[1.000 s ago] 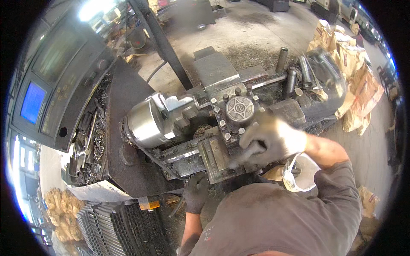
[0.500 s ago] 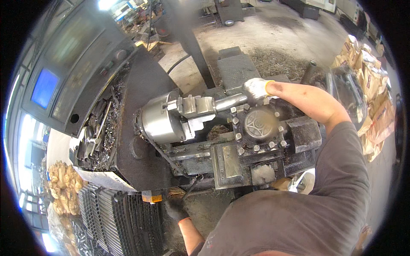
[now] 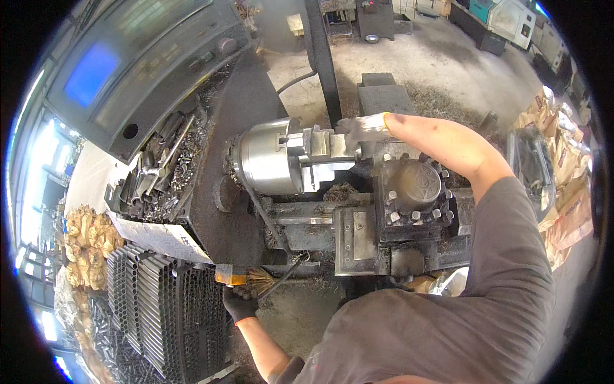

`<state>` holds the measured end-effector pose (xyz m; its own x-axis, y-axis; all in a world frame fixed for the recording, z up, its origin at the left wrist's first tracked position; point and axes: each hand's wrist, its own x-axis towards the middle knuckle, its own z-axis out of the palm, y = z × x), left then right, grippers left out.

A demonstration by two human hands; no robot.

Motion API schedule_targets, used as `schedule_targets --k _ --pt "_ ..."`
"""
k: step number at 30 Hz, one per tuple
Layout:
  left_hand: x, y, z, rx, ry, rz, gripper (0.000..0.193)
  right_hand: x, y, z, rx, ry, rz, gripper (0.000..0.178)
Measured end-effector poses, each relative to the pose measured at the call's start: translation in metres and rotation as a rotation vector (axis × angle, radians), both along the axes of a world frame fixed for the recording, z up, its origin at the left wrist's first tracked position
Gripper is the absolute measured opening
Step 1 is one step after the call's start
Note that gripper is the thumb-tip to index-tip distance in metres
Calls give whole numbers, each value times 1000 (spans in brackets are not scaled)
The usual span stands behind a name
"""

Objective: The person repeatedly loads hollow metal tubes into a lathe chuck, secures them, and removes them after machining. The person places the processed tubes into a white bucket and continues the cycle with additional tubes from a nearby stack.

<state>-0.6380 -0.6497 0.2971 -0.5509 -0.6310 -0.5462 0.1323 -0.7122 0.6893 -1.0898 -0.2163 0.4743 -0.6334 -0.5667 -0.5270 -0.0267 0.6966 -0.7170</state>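
My right hand (image 3: 367,128), in a white glove with darkened fingertips, is at the open end of the lathe chuck (image 3: 272,157), right against the steel jaws (image 3: 329,144). Its fingers are blurred but look closed round the end of a metal tube, which the glove and jaws now almost wholly hide. Low on the left, my left hand (image 3: 240,304) wears a dark glove. It is just under an orange block (image 3: 230,279) on the machine's front, beside a straw brush (image 3: 260,279); its fingers are too dark to make out.
A square tool post (image 3: 412,189) with several bolts stands right of the chuck. Tools and metal chips fill a tray (image 3: 160,169) on the headstock. Stacked dark tubes (image 3: 166,307) stand lower left. Brown paper sacks (image 3: 566,160) lie at the right.
My right hand has moved left to the chuck jaws, and the length of tube that showed between them is gone from sight. My left hand has shifted left, up to the orange block.
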Motion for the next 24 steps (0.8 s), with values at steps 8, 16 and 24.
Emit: schedule_targets --k 8,16,24 --pt "6 17 -6 -524 -116 54 40 141 76 74 -306 569 -292 53" --pt "-89 85 153 -2146 72 194 43 313 142 62 -751 758 -532 23" --pt "-351 114 323 -2276 -702 -199 88 339 169 36 -719 606 -548 32"
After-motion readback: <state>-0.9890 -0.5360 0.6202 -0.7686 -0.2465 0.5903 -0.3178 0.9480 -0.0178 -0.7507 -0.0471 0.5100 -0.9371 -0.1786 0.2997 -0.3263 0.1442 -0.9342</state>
